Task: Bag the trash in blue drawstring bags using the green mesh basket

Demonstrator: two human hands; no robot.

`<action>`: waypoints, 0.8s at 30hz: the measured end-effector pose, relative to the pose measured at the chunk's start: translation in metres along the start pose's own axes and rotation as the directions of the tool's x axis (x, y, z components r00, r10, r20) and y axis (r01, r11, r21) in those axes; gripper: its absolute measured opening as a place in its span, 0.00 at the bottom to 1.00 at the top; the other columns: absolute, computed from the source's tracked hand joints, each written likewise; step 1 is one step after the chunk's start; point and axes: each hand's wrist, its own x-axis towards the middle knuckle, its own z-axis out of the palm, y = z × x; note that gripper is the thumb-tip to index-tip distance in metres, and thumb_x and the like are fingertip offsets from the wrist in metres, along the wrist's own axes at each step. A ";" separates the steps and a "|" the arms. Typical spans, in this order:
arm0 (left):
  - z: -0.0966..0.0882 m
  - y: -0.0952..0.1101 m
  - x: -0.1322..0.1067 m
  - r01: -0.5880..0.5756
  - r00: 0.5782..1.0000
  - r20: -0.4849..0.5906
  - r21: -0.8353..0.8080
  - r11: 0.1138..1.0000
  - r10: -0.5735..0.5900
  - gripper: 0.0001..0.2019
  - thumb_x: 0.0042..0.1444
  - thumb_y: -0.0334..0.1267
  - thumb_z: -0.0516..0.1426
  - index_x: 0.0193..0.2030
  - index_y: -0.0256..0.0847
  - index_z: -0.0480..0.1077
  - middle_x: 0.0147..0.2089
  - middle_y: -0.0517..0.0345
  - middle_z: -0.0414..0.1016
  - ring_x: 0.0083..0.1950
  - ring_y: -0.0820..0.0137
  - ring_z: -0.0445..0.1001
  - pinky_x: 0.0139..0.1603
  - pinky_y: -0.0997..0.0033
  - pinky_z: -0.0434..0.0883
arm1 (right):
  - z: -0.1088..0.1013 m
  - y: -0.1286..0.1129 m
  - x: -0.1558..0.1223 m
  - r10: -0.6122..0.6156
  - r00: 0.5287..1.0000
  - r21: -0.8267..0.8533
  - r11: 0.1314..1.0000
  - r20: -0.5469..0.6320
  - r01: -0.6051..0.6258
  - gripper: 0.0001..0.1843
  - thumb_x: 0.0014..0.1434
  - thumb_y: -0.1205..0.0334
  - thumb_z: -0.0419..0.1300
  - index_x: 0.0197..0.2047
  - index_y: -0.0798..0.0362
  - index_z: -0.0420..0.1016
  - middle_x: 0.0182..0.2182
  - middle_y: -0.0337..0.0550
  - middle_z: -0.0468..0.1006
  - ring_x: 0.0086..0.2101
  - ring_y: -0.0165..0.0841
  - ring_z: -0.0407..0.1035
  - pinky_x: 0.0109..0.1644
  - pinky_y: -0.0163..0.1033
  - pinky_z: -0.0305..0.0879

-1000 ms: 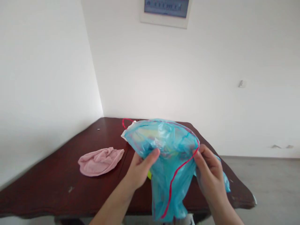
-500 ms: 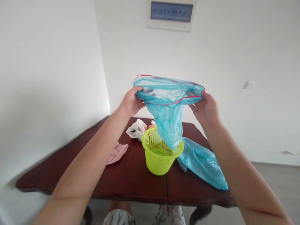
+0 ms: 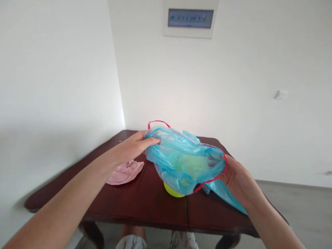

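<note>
A thin blue plastic bag (image 3: 181, 162) with a red drawstring hem is spread wide over a lime-green basket (image 3: 172, 191); only the basket's base shows under it. My left hand (image 3: 135, 147) pinches the bag's rim on the left side, fingers closed on the plastic. On the right side my right hand (image 3: 234, 178) grips the rim where the red string runs. A loose tail of the bag (image 3: 225, 197) trails onto the dark wooden table (image 3: 145, 204) to the right of the basket.
A crumpled pink cloth (image 3: 126, 172) lies on the table left of the basket, partly behind my left arm. White walls meet in a corner behind the table. A wall panel (image 3: 190, 19) hangs above, a switch (image 3: 280, 94) at the right. Grey floor lies to the right.
Both hands came down from chest height, bringing the opened bag over the green basket, which is now almost covered. The white bag seen behind the basket is hidden.
</note>
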 end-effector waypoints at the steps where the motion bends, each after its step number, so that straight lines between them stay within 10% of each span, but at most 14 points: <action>1: 0.000 0.002 -0.001 -0.003 1.000 0.021 0.003 1.000 0.002 0.19 0.63 0.56 0.79 0.45 0.41 0.92 0.47 0.46 0.93 0.47 0.53 0.90 0.45 0.63 0.89 | -0.002 -0.005 0.001 -0.007 1.000 -0.007 1.000 0.005 0.007 0.19 0.69 0.44 0.80 0.52 0.49 0.93 0.44 0.50 0.94 0.38 0.43 0.87 0.41 0.46 0.91; 6: 0.001 -0.012 0.028 0.139 0.990 0.034 -0.161 0.977 -0.136 0.21 0.62 0.54 0.82 0.48 0.39 0.92 0.46 0.45 0.93 0.38 0.60 0.88 0.37 0.66 0.88 | -0.004 -0.025 0.034 -0.055 0.998 -0.005 0.998 -0.036 0.055 0.10 0.72 0.52 0.76 0.45 0.50 0.91 0.37 0.44 0.91 0.33 0.37 0.82 0.37 0.39 0.85; 12: 0.012 -0.062 0.071 0.223 0.970 0.012 -0.439 0.870 -0.242 0.13 0.65 0.37 0.81 0.49 0.34 0.87 0.38 0.50 0.89 0.30 0.69 0.83 0.34 0.71 0.85 | 0.004 -0.017 0.075 0.195 0.968 0.142 0.975 -0.159 -0.173 0.11 0.76 0.69 0.62 0.43 0.50 0.85 0.31 0.41 0.88 0.28 0.31 0.80 0.36 0.33 0.81; 17: 0.025 -0.075 0.066 0.216 0.971 0.011 -0.456 0.863 -0.237 0.16 0.61 0.41 0.81 0.46 0.36 0.85 0.38 0.49 0.89 0.31 0.65 0.83 0.33 0.68 0.83 | 0.011 -0.019 0.068 0.281 0.956 0.104 0.957 -0.080 -0.272 0.21 0.86 0.54 0.55 0.42 0.52 0.84 0.32 0.49 0.88 0.27 0.36 0.81 0.32 0.38 0.82; 24: 0.016 -0.080 0.017 0.123 0.991 0.006 -0.470 0.874 -0.136 0.23 0.62 0.55 0.80 0.53 0.41 0.88 0.45 0.46 0.93 0.45 0.51 0.91 0.45 0.59 0.88 | 0.008 -0.018 0.037 0.067 0.990 -0.176 0.983 0.120 -0.046 0.20 0.62 0.49 0.87 0.45 0.50 0.86 0.31 0.36 0.82 0.25 0.28 0.71 0.26 0.31 0.72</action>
